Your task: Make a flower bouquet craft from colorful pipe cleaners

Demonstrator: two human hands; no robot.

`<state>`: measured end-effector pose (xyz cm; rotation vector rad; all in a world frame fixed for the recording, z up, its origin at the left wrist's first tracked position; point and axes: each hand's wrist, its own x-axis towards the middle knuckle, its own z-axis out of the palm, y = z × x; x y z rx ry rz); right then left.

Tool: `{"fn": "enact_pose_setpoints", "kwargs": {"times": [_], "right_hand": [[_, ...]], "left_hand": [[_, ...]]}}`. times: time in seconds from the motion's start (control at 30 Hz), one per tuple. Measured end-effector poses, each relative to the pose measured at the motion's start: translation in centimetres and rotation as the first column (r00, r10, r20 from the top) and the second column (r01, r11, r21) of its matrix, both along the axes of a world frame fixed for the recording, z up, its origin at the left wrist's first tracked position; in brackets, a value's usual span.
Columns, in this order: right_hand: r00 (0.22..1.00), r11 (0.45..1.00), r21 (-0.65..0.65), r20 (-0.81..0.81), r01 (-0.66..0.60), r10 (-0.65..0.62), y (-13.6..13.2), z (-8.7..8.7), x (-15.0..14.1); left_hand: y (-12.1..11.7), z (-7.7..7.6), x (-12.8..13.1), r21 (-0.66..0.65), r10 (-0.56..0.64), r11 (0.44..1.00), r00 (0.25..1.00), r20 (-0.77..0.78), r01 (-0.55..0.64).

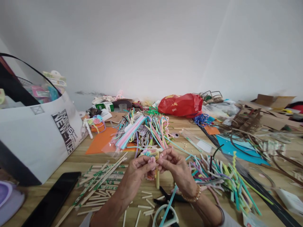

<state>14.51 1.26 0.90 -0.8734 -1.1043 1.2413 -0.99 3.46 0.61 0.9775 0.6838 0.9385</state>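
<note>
Our left hand (139,168) and right hand (174,162) pinch a fuzzy flower piece (152,160), apparently part-formed; loose pipe cleaners (158,134) at twelve o'clock lie unused.

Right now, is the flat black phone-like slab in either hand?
No, the slab lies on the wooden table while the left hand and right hand pinch fuzzy pink pieces.

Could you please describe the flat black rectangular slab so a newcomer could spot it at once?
Find the large white tote bag with black lettering at far left. Nearer the viewer lies the flat black rectangular slab, broad and dark beside the thin, pale wooden sticks.
</note>
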Motion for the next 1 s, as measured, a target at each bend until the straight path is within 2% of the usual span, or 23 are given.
{"fn": "enact_pose_setpoints", "kwargs": {"times": [0.17,0.27,0.33,0.43,0.5,0.53,0.6,0.67,0.77,0.9,1.0], "right_hand": [[0.994,0.998,0.041,0.093,0.054,-0.058,0.0,-0.2,-0.1],[0.971,0.991,0.123,0.224,0.061,-0.087,-0.1,-0.4,-0.2],[0.920,0.981,0.186,0.371,0.060,-0.127,-0.3,-0.6,-0.1],[0.799,0.953,0.303,0.566,0.026,-0.202,-0.7,-0.5,0.0],[0.733,0.929,0.370,0.636,-0.017,-0.240,-1.0,-0.2,0.1],[0.707,0.919,0.392,0.660,-0.035,-0.255,-1.1,-0.1,0.1],[0.658,0.909,0.412,0.704,-0.070,-0.268,-1.3,0.2,0.1],[0.626,0.901,0.421,0.731,-0.102,-0.271,-1.3,0.3,0.1],[0.598,0.894,0.430,0.752,-0.124,-0.279,-1.3,0.2,0.0],[0.544,0.900,0.419,0.787,-0.123,-0.292,-1.1,-0.1,0.2],[0.501,0.895,0.428,0.806,-0.125,-0.315,-1.1,-0.2,0.3]], "left_hand": [[-0.2,0.0,-0.1,0.156,0.061,0.987,0.991,-0.117,-0.043],[-0.8,0.4,-0.1,0.322,0.164,0.943,0.957,-0.240,-0.081],[-1.1,0.5,-0.1,0.517,0.292,0.851,0.903,-0.314,-0.096],[-1.5,0.3,-0.1,0.798,0.476,0.602,0.811,-0.340,-0.019],[-1.5,-0.2,-0.1,0.887,0.551,0.459,0.766,-0.331,0.054],[-1.5,-0.5,-0.2,0.909,0.577,0.410,0.749,-0.326,0.081],[-1.4,-1.1,-0.2,0.928,0.606,0.353,0.726,-0.325,0.121],[-1.3,-1.6,-0.4,0.928,0.593,0.339,0.729,-0.341,0.158],[-1.0,-2.1,-0.6,0.912,0.567,0.360,0.730,-0.382,0.198],[-0.8,-1.8,-0.5,0.901,0.563,0.392,0.726,-0.395,0.186],[-0.6,-0.9,-0.3,0.876,0.545,0.470,0.747,-0.382,0.105]]}}
